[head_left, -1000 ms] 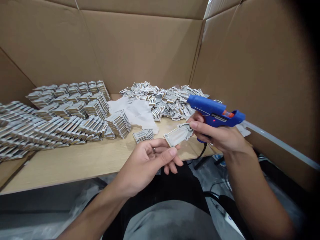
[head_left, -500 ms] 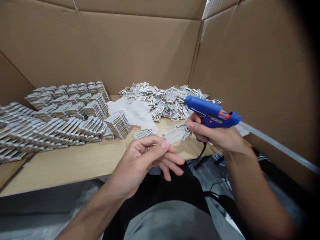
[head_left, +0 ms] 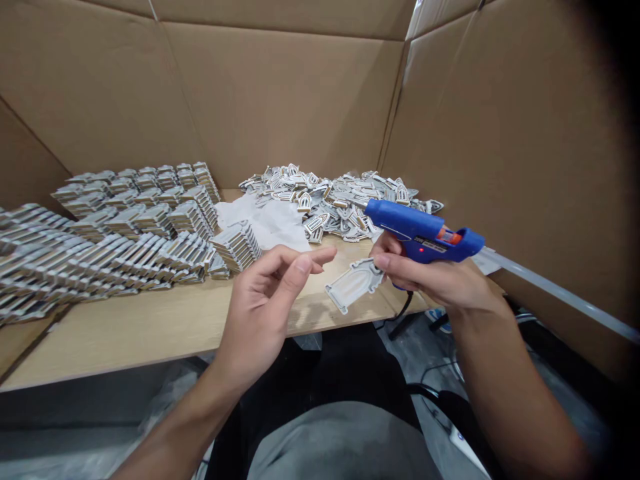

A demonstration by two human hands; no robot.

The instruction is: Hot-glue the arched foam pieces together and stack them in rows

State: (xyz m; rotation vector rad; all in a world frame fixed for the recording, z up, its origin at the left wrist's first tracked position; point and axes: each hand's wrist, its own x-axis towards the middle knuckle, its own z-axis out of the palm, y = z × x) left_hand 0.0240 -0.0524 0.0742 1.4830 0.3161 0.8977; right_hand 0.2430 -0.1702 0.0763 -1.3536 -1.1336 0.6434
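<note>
Three cardboard walls [head_left: 280, 100] enclose the counter [head_left: 135, 327] ahead of the fingers — stacked plaques [head_left: 155, 220] to their left, a loose heap [head_left: 345, 217] beyond. The blue glue gun [head_left: 423, 230] holds a translucent stick [head_left: 555, 289], trailing rightward past the right fingers [head_left: 395, 263], which grip gun and arched plaque [head_left: 353, 285] together. Half a second ago the left fingers [head_left: 299, 266] overlapped the plaque's lower-left end; now they sit farther left, partly curled — I cannot tell whether they hold anything. Just left of the right fingers, the plaque hangs lower now, long axis slanting, flat base down-left, arched end at the right thumb.
</note>
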